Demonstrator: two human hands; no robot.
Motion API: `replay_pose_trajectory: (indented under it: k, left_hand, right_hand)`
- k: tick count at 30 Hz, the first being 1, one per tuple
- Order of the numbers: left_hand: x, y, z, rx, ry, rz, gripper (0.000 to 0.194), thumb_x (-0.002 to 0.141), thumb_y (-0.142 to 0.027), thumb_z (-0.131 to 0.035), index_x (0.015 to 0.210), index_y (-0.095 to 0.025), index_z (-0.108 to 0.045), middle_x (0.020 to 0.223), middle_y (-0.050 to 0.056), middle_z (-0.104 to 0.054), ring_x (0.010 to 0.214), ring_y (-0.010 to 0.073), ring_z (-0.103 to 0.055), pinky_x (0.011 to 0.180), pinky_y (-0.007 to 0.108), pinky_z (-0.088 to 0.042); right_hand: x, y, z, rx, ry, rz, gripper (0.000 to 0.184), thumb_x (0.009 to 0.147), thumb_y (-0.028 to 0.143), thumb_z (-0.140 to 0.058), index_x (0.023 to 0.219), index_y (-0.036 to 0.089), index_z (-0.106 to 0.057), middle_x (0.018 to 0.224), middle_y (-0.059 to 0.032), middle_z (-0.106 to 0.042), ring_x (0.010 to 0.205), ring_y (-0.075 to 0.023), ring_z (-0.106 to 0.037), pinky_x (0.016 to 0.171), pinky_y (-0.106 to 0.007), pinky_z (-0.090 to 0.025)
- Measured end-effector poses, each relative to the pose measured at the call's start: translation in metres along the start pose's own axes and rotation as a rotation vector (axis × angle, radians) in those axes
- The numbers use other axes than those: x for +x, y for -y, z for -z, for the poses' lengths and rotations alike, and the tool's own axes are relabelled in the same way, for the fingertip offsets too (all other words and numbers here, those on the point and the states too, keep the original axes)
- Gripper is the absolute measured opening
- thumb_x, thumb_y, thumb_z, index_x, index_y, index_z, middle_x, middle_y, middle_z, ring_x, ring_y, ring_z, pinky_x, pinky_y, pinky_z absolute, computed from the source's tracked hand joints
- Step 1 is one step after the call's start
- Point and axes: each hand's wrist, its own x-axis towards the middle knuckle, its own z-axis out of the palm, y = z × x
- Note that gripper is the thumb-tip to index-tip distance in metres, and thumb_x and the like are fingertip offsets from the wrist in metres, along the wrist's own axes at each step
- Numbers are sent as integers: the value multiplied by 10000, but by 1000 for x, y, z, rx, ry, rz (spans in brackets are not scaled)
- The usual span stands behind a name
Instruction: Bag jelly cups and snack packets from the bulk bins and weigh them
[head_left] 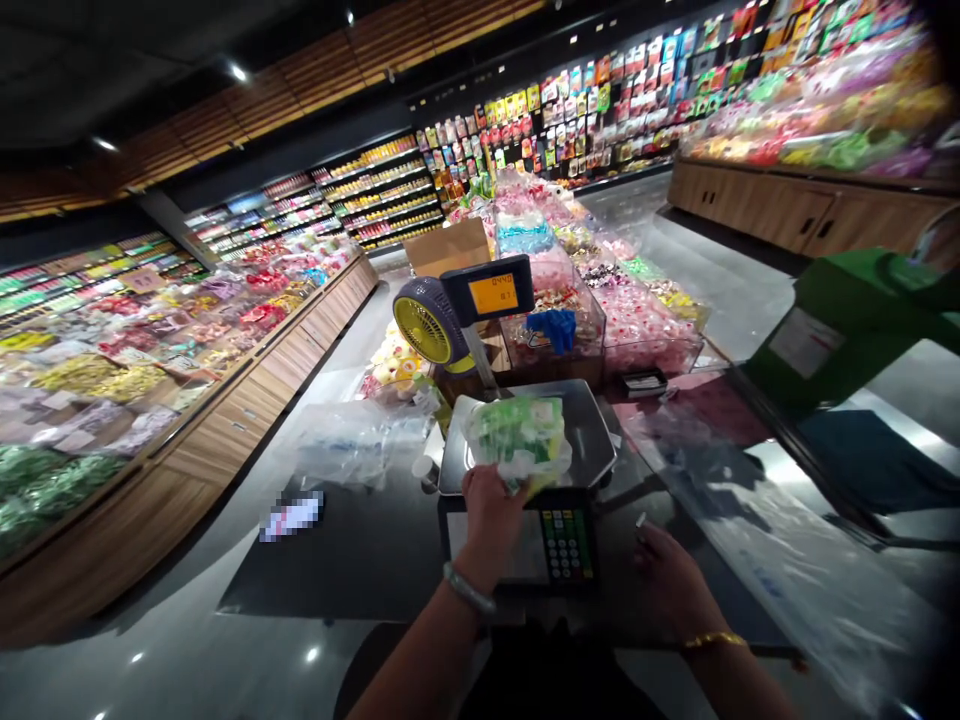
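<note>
The dark counter [360, 575] is stood at, with a scale [590, 430] set at its middle and candy bins [562, 320] ranged behind it. Along the counter's right side, clear plastic sheeting [750, 545] is spread over the edge; at the left, crumpled clear bags [352, 440] are heaped close to the scale, so the sideways room for a sweeping arm seems limited by both. Above the pan, the far view is partly blocked by a yellow-faced fan [425, 325] and a lit display [495, 290], whose digits cannot be read surely. A green-and-white bag [521, 435] is laid on the pan, toward its left half. It would be best kept inside the rim, centred, with loose film tucked in and pressure kept light. Its near edge is touched by the left hand [495, 508], fingers curled; whether film is pinched or only pressed cannot be told. By the right hand [667, 575], held right of the keypad [568, 545], a small white item [640, 520] is pinched between fingertips; it is best kept clear of the keys.
</note>
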Motion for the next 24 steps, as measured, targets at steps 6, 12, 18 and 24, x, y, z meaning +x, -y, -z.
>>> replay_pose_trajectory:
  k: [6,12,18,24]
  left_hand:
    - [38,-23,29,-270,-131,40,371,742,-544,-687,747,-173,-662,795,55,-714,780,210,-651,790,362,-517]
    - [25,-81,78,-467,-245,163,325,728,-474,-763,743,-162,-671,707,-3,-683,692,150,-616,685,271,-493]
    - [-34,-125,125,-484,-293,332,284,719,-403,-802,735,-159,-658,674,-8,-656,599,120,-594,553,225,-474]
    - [-60,-133,143,-521,-366,329,271,683,-362,-838,771,-146,-700,691,-6,-676,611,123,-622,509,197,-487]
  right_hand:
    - [-25,39,-48,27,135,-28,394,598,364,-916,711,197,-578,575,57,-557,505,-67,-483,460,-167,-427]
    - [-63,62,-84,32,348,57,354,664,318,-889,804,217,-580,626,68,-578,545,-67,-508,510,-170,-422]
    - [-99,70,-79,-15,409,-53,478,687,339,-875,1104,248,-657,854,20,-683,682,-108,-629,667,-241,-524]
    - [-109,57,-73,-17,421,-121,266,699,375,-865,797,214,-677,701,33,-617,687,-118,-593,729,-283,-552]
